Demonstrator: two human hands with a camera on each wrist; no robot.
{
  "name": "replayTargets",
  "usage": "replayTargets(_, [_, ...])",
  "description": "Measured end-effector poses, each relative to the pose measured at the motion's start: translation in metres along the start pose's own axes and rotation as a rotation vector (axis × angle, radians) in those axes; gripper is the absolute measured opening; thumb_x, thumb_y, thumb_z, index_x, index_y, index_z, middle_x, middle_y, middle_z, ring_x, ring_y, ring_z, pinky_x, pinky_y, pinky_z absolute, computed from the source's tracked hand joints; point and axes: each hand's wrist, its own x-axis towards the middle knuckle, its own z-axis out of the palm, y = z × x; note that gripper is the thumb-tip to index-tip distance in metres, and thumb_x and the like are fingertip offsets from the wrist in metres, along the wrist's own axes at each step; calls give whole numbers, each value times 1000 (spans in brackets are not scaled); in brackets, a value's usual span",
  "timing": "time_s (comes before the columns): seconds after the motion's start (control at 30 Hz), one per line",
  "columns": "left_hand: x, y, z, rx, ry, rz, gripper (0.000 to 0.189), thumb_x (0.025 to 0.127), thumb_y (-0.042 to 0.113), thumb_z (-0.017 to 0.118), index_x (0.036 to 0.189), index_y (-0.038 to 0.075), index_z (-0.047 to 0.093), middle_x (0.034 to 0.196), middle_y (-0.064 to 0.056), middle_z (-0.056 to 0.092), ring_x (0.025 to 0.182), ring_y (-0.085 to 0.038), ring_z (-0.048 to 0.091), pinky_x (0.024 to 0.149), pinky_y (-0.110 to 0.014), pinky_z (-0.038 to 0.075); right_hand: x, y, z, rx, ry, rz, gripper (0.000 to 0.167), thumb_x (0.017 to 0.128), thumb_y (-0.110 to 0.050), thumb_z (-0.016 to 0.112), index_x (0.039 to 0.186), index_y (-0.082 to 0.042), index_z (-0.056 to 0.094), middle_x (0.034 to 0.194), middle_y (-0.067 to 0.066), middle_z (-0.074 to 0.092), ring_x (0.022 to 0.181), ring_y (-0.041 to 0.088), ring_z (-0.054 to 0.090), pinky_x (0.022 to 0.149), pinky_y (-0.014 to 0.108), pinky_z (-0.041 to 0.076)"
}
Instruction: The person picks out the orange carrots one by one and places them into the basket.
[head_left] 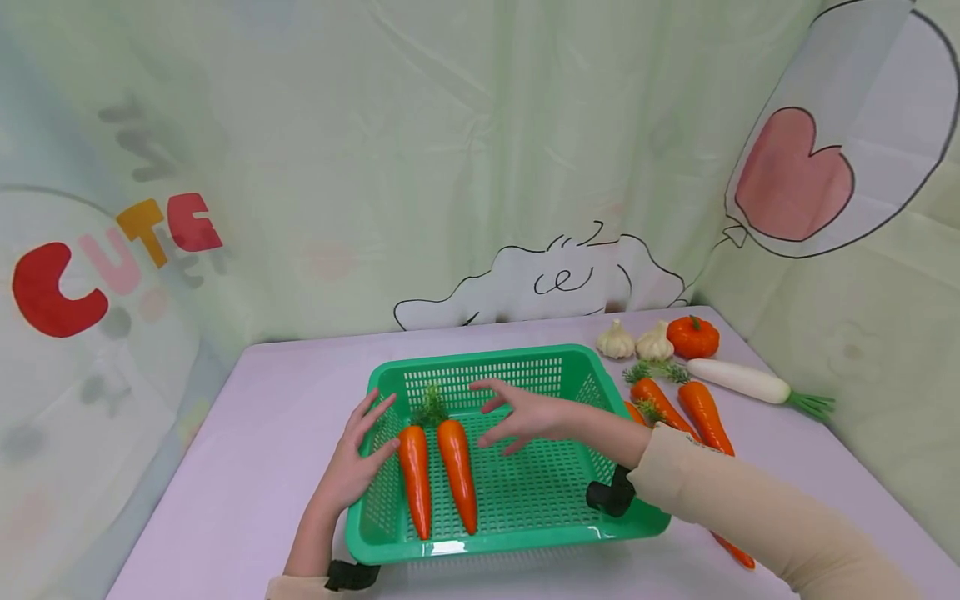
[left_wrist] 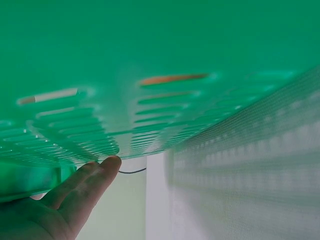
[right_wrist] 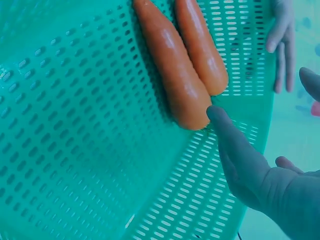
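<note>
a pale green curtain [head_left: 337,167] hangs behind and around a light lilac counter [head_left: 247,433], printed with colourful letters [head_left: 60,292] at left and a balloon with a pink heart [head_left: 795,179] at far right. on the counter sits a green slotted basket [head_left: 540,537]. two carrots lie in its left half, side by side: the left carrot [head_left: 416,483] and the right carrot [head_left: 457,475], leafy tops at the far end, tips pointing near. the left hand [head_left: 360,454] is at the basket's left rim, fingers spread and fairly straight, thumb close to the left carrot; whether it touches i cannot tell. the right hand [head_left: 528,415] hovers over the basket, right of both carrots, its fingers spread wide. right of the basket lie more carrots [head_left: 707,415], partly hidden by a beige sleeve [head_left: 720,483]. beyond them are two garlic bulbs [head_left: 616,340], a small orange pumpkin [head_left: 693,337] and a white radish [head_left: 738,379] with green leaves.
</note>
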Motion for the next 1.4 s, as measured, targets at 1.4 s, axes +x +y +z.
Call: replayTargets(1.4, [2, -6, 1, -11, 1, -19, 54, 87, 7, 59, 138, 5, 40, 149, -17, 14, 134, -42, 10, 94, -69, 19, -99, 10, -62, -178, 25, -251, 79, 85, -12, 64, 146, -15, 13, 136, 26, 29, 111, 38, 48, 78, 41, 51])
